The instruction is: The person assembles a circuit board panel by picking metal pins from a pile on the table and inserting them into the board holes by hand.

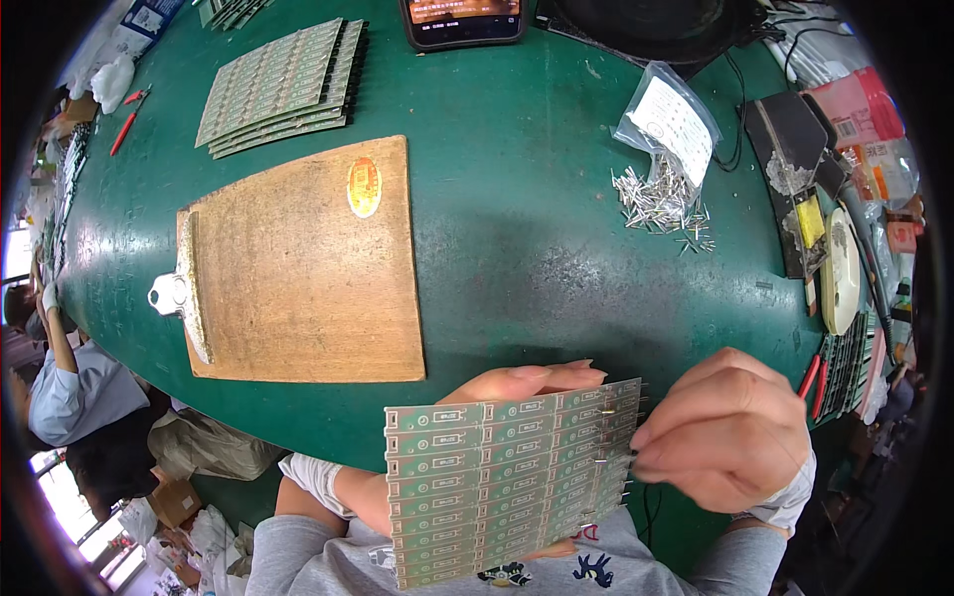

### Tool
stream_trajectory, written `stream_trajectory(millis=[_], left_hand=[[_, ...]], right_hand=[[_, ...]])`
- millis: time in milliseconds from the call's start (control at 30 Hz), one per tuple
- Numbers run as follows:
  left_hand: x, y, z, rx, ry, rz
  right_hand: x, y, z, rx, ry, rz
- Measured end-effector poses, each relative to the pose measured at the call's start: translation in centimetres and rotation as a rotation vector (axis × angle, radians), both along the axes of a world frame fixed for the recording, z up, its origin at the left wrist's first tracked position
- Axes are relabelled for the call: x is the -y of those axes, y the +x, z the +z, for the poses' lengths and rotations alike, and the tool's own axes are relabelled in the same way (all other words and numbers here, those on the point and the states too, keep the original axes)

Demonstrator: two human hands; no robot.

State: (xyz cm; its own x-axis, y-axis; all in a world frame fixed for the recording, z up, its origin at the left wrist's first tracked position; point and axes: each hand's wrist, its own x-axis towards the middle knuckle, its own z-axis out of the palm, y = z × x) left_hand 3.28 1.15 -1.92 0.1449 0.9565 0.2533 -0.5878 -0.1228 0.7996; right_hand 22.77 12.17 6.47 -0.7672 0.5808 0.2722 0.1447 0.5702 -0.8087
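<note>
Green rectangular circuit-board panel, ruled into rows point(512, 487): I held it before my torso, at the near edge of the dark-green tabletop point(497, 298), face toward me, probably to keep its rows in sight. Silvery metal pins point(661, 207): these lay heaped at the mouth of a clear plastic bag point(668, 119), beyond my right hand point(730, 437), likely for easy reach. Left hand point(522, 381): mostly hidden behind the panel, it gripped the board, fingers showing past the upper edge, apparently as support. Right hand: fingers curled and bunched just beside the panel's right edge; I could not tell whether they pinched anything.
</note>
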Motion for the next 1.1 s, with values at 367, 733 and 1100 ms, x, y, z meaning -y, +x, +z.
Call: stream_trajectory(millis=[367, 733, 1100], left_hand=[[-0.1, -0.8, 1.7, 0.153, -0.106, -0.038], [0.7, 1.6, 1.6, 0.593, -0.143, 0.123], [0.1, 2.3, 0.8, 0.514, -0.077, 0.206]], right_hand=[[0.2, -0.1, -1.5, 0.065, 0.037, 0.113], [0.3, -0.9, -1.4, -0.04, 0.036, 0.082], [0.1, -0.6, -1.7, -0.097, 0.294, 0.153]])
